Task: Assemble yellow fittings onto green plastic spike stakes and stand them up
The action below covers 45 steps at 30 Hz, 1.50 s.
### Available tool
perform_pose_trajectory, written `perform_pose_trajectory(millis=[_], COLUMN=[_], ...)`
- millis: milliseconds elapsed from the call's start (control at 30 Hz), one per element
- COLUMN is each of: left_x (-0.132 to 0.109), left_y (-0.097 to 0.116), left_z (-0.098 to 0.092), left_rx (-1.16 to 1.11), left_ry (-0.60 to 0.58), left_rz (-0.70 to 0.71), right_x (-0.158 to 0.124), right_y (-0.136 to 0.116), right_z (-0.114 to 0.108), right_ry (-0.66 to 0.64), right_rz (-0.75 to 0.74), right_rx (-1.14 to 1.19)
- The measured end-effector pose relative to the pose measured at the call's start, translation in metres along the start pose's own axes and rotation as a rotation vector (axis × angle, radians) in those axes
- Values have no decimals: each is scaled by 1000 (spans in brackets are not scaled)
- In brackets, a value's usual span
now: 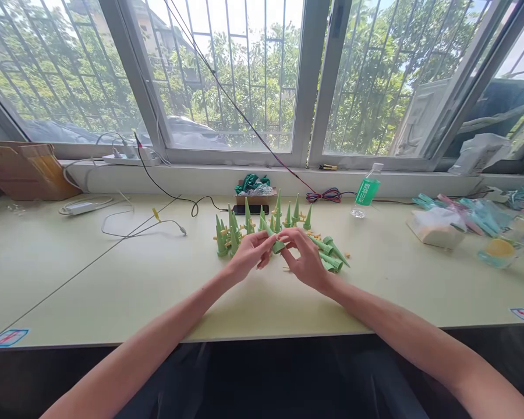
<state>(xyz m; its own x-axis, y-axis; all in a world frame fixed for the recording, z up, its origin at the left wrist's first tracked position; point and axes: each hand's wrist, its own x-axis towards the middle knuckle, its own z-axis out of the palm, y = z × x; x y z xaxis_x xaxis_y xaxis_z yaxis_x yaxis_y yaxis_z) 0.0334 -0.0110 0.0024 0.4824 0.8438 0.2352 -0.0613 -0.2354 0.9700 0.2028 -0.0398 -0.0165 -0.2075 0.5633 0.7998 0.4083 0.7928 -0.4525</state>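
Observation:
Between my hands is a green plastic cone (278, 247), tilted with its wide end toward me. My left hand (251, 251) is closed around its side. The fingers of my right hand (306, 260) are closed at the same cone near its wide end; whether a small piece is also pinched there I cannot tell. Behind my hands stand several upright green cones (222, 241) with small yellow pegs sticking out of their sides. More green cones (332, 262) lie on their sides by my right hand, with loose yellow pegs (317, 235) among them.
A phone (251, 209) on a cable lies behind the cones, before a small box (255, 192) of green wrappings. To the right stand a water bottle (367, 191) and a white box (436, 230) near plastic packets. Cables (144, 233) and a cardboard box (26, 171) occupy the left.

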Motion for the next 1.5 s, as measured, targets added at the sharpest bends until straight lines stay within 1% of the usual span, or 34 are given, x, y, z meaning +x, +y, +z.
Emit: perform_pose_trajectory(millis=[167,267,367,467,533,600,700,767,833,967,1100,1167,1300,1400,1500], left_x=[0,0,1,1,0,-1,-2,-2,-2,-2,-3,-3,-3,-3,-3], left_y=[0,-1,-1,1,2,2,3,4,4,4,3,3,3,3,2], left_z=[1,1,1,1,1,2,3,4,4,5,3,3,4,3,3], left_rx=[-7,10,25,29,35,43,54,63,75,98,104,105,113,122,130], left_ry=[56,95,148,209,246,269,270,268,271,270,255,249,241,238,231], left_rz=[8,33,70,106,124,135,140,143,146,151,160,164,163,163,160], right_x=[0,1,3,5,5,3,0,-2,-3,-2,-3,-4,-4,-3,-2], right_y=[2,4,6,7,7,5,1,-2,-6,-11,-10,-7,3,12,20], right_z=[3,4,1,-3,-5,-5,-2,1,2,1,1,3,6,4,0], right_ry=[-31,-34,-30,-54,-149,-289,-495,-598,-656,-681,-686,-682,-659,-638,-618], right_rz=[53,56,60,101,144,199,258,262,264,265,211,195,208,220,189], right_rx=[38,38,-19,-160,-307,-462,-642,-704,-712,-646,-550,-540,-644,-751,-813])
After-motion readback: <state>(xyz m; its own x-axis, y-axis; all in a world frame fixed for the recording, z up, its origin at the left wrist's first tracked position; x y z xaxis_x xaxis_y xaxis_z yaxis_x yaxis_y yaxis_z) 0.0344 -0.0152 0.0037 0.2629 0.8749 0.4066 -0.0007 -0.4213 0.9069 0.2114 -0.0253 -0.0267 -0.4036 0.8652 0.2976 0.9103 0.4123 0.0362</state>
